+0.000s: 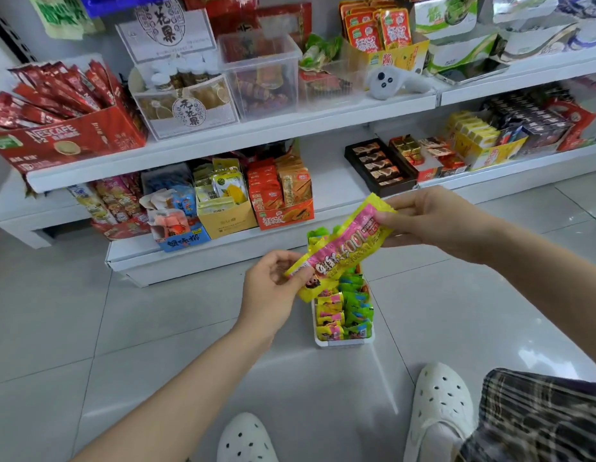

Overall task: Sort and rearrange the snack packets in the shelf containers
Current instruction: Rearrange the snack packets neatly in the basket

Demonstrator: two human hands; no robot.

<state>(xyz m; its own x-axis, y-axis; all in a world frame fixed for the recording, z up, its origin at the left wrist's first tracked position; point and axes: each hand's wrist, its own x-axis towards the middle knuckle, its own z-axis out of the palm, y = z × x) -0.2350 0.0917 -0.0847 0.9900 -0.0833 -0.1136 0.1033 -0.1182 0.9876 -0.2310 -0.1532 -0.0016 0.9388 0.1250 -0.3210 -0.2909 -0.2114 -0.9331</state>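
Left hand (271,288) and right hand (430,221) each pinching one end of yellow-pink snack packet (343,251), held slanted above white container (343,343) on floor.

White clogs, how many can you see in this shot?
2. One white clog is at the bottom centre on the tiled floor; the other white clog is to its right, beside the plaid trouser leg. Both are cut off by the frame edge.
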